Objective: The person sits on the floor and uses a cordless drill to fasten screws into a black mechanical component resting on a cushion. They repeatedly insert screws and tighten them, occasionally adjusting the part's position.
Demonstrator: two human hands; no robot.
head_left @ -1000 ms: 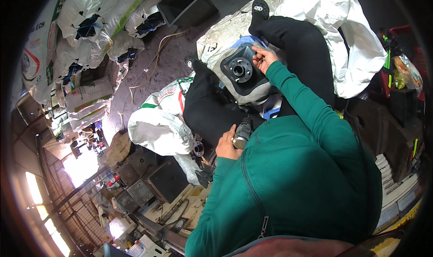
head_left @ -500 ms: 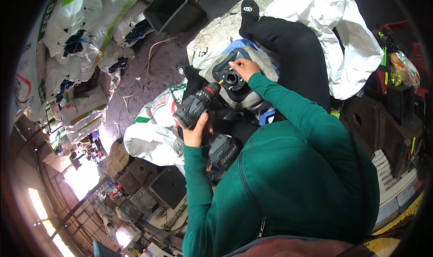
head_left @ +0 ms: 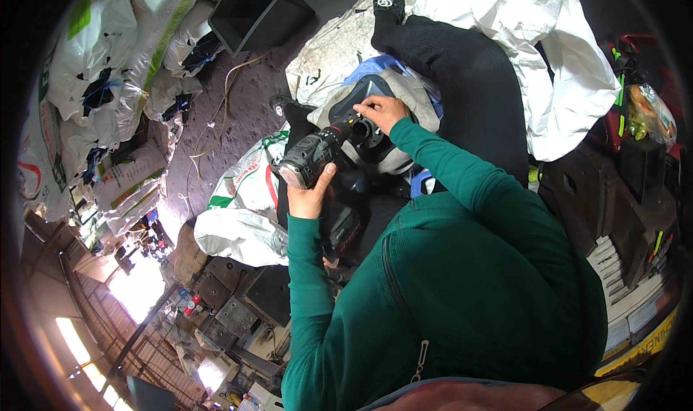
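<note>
My left hand (head_left: 310,194) is wrapped round the grip of a black cordless drill (head_left: 312,157) with a red ring near its chuck. The drill's front end meets a dark plastic part (head_left: 364,93) with a broad plate and a round collar, which sits on grey cloth (head_left: 393,162) between my legs. At the collar, the thumb and fingers of my right hand (head_left: 385,113) are pinched together. A tiny pale spot shows at their tips, too small to name. The drill's tip is hidden against the part.
White sacks (head_left: 242,223) lie beside and under my legs. More stuffed sacks (head_left: 94,50) are piled at the left. A dark square bin (head_left: 249,14) stands at the far left, a cord (head_left: 227,93) on the floor below it. Dark boxes (head_left: 267,295) stand at the lower left.
The drill has tipped from a slant to more level and moved up against the part, its yellow tip now out of sight. My right hand stays pinched at the collar.
</note>
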